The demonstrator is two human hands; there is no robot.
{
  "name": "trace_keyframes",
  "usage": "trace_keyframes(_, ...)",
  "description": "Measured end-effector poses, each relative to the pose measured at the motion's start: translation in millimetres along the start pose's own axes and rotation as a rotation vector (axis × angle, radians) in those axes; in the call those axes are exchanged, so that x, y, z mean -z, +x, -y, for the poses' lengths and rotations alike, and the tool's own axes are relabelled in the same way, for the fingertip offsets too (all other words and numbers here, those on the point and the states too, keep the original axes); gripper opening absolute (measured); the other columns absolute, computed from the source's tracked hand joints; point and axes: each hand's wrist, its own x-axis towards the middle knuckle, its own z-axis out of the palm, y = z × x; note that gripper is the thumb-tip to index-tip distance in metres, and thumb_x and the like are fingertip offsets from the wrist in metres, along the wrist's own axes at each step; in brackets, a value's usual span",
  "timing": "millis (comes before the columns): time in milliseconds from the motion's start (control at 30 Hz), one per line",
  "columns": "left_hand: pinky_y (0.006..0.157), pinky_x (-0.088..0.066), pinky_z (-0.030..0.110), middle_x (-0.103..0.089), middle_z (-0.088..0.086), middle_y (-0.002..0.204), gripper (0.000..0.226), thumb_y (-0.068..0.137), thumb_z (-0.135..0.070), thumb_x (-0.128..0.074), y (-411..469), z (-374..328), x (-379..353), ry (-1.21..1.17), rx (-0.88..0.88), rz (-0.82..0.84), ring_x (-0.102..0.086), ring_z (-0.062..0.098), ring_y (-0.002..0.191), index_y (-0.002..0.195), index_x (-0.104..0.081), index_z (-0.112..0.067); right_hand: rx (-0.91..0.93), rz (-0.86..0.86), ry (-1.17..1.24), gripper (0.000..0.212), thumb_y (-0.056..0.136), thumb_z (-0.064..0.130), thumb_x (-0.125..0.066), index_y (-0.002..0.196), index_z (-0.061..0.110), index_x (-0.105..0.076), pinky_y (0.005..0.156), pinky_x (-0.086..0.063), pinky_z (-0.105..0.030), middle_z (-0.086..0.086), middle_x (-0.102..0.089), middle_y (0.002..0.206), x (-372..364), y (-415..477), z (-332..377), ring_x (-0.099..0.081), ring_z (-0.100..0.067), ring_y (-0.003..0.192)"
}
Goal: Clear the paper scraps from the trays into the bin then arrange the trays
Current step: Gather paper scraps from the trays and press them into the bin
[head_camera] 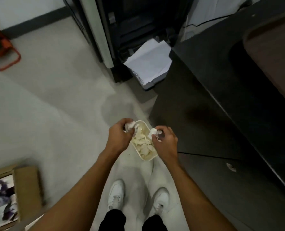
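Observation:
A small cream tray (148, 157) holding several white paper scraps (144, 145) sits low between my two hands, above the floor. My left hand (120, 134) grips a crumpled wad of paper (130, 126) at the tray's far left edge. My right hand (165, 141) pinches another white scrap (152, 132) at the tray's right rim. What supports the tray is hidden by my hands. A bin (148, 69) lined with white sheets stands ahead beside the dark desk.
A dark desk (221, 97) runs along the right. A black cabinet or printer (130, 22) stands behind the bin. An open cardboard box (13, 194) lies at lower left, an orange frame (3, 47) at upper left. My white shoes (116, 194) stand on the grey floor.

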Motion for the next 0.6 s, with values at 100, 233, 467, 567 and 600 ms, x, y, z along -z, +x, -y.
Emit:
trace_keyframes(100,0.070,-0.046,0.005,-0.072,-0.006,0.109,0.026,0.093,-0.023,-0.074,20,32,-14,0.009,0.013,0.000,-0.067,0.011,0.091,0.118,-0.072,-0.018,0.009,0.051,-0.096,0.029,0.089,0.012,-0.077,0.117,0.014,-0.069,0.083,-0.050,-0.007,0.003,-0.062,0.115,-33,19,-31,-0.063,-0.011,0.098)
trace_keyframes(233,0.064,-0.045,0.001,-0.072,-0.008,0.105,0.022,0.092,-0.022,-0.074,47,73,-31,0.018,0.025,-0.013,-0.065,0.004,0.084,0.114,-0.073,-0.020,0.020,0.079,-0.188,0.030,0.091,0.022,-0.076,0.119,0.018,-0.067,0.095,-0.057,-0.031,0.000,-0.064,0.120,-81,40,-77,-0.063,-0.016,0.106)
trace_keyframes(467,0.061,-0.042,0.000,-0.072,-0.006,0.097,0.021,0.092,-0.024,-0.075,72,123,-51,0.036,0.053,0.016,-0.062,-0.003,0.076,0.112,-0.073,-0.019,-0.058,0.292,-0.408,0.053,0.093,0.039,-0.073,0.140,0.023,-0.056,0.110,-0.045,-0.030,-0.001,-0.059,0.141,-141,56,-147,-0.056,-0.021,0.128)
trace_keyframes(567,0.061,-0.041,0.000,-0.073,-0.005,0.096,0.021,0.091,-0.026,-0.076,78,133,-57,0.050,0.059,0.028,-0.063,-0.002,0.076,0.111,-0.074,-0.019,-0.143,0.248,-0.409,0.054,0.095,0.027,-0.070,0.146,0.018,-0.051,0.111,-0.045,-0.038,-0.005,-0.054,0.146,-130,55,-155,-0.047,-0.025,0.134)
trace_keyframes(600,0.061,-0.041,0.000,-0.073,-0.004,0.097,0.021,0.091,-0.026,-0.076,79,136,-60,0.060,0.062,0.034,-0.063,-0.002,0.076,0.111,-0.074,-0.019,-0.150,0.208,-0.412,0.054,0.095,0.024,-0.068,0.146,0.017,-0.050,0.112,-0.045,-0.040,-0.006,-0.053,0.147,-125,53,-158,-0.044,-0.026,0.136)
